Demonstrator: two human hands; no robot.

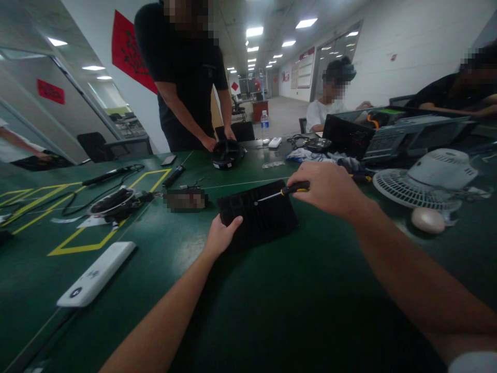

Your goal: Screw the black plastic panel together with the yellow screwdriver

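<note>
A flat black plastic panel (pixel 267 220) with raised ribs lies tilted above the green table (pixel 248 305) in front of me. My left hand (pixel 225 235) grips its left edge, thumb on top and fingers hidden beneath. My right hand (pixel 330 189) is closed round the black and yellow handle of a screwdriver (pixel 295 188). The metal shaft points left, and its tip is at a small round silver spot on the panel, perhaps a screw. I cannot tell whether tip and spot touch.
A white power bank (pixel 97 274) with a cable lies at left, near bundled black cables (pixel 112 202). On the right are a white fan (pixel 423 178), a computer mouse (pixel 427 220) and an opened computer case (pixel 415 134). Across the table a person (pixel 186 77) handles a black headset (pixel 227 154).
</note>
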